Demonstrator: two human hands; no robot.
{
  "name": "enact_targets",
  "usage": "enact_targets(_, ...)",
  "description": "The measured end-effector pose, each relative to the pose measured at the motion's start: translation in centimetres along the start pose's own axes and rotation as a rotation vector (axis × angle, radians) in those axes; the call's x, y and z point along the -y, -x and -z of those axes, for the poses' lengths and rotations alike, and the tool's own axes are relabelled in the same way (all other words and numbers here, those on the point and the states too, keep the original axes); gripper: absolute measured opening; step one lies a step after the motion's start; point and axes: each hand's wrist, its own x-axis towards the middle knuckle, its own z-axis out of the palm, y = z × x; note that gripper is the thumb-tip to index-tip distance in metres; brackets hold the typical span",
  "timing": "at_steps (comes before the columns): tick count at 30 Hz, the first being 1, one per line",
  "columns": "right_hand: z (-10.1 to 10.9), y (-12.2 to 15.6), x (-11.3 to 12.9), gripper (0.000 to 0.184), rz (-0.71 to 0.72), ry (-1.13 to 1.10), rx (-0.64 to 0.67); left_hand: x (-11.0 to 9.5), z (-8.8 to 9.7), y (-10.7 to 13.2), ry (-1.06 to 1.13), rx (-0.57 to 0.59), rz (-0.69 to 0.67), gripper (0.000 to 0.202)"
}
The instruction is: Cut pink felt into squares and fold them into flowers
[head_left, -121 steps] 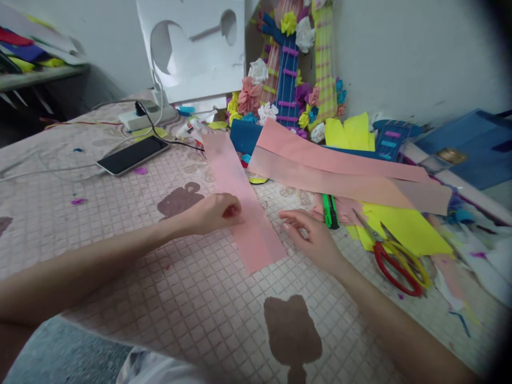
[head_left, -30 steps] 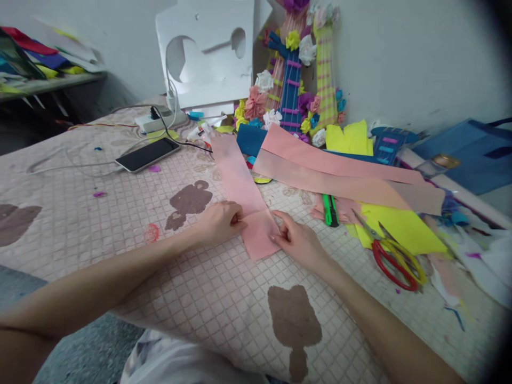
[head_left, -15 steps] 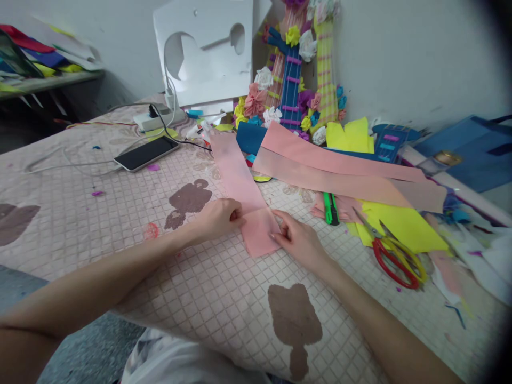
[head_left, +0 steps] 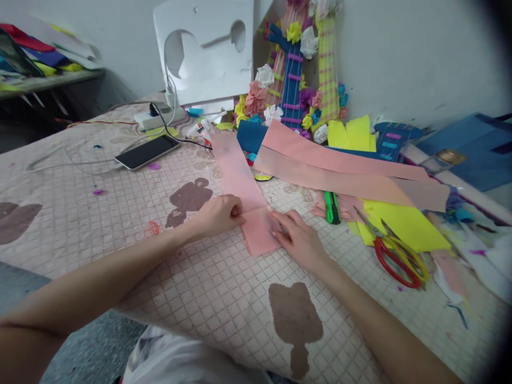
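The pink paper strip (head_left: 236, 170) is lying at the centre of the frame, its near end apparently folded over. The left hand (head_left: 222, 214) is curling loosely at its left edge; the right hand (head_left: 301, 237) is resting half-curled, fingertips on its right edge. Whether either is pinching is not showing. The paper is probably being light, thin and easily creased, favouring flat fingertips beside the fold.

A phone (head_left: 148, 153) lies near a white power strip (head_left: 150, 121) at left of frame, as a white board (head_left: 208, 72) stands at top center beside toy guitars (head_left: 292, 85) and paper flowers (head_left: 256, 98), with scissors (head_left: 396, 269) at right.
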Motion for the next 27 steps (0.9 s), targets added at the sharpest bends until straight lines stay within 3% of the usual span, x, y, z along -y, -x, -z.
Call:
enact_targets(10,-0.1,0.1,0.1,0.037,0.003,0.000,-0.017,0.4,-0.1,0.1,0.010,0.008,-0.016,0.011)
enact_targets(15,0.1,0.4,0.4,0.033,0.040,0.002,-0.183,0.4,-0.2,0.0,-0.003,0.000,-0.025,0.012)
enact_targets(18,0.8,1.3,1.4,0.036,0.172,0.059,-0.222,0.4,-0.2,0.0,-0.003,-0.004,-0.031,0.012)
enact_targets(22,1.2,3.3,3.1,0.054,0.421,0.134,0.039,0.3,-0.2,0.0,-0.002,-0.002,-0.037,0.013)
enact_targets(27,0.6,5.3,3.8,0.064,0.404,0.191,0.287,0.3,-0.2,-0.1,-0.003,-0.007,-0.036,0.010)
